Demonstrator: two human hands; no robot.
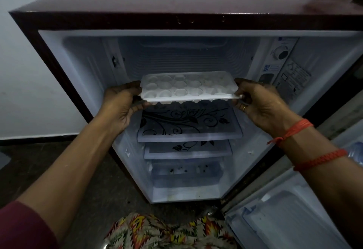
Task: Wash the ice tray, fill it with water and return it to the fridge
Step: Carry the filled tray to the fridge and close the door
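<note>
Standing open against a pale wall on a dark floor, the maroon fridge (188,19) shows a white interior with two flower-printed glass shelves (188,131) and a clear bottom drawer (186,178); its door (284,219) swings out at lower right. The white ice tray (189,87), with three rows of rounded cups, is held level at the mouth of the upper compartment, above the front edge of the top shelf. The left hand (119,103) grips its left end, fingers curled under; the right hand (261,103), ring and red threads on it, pinches the right end
</note>
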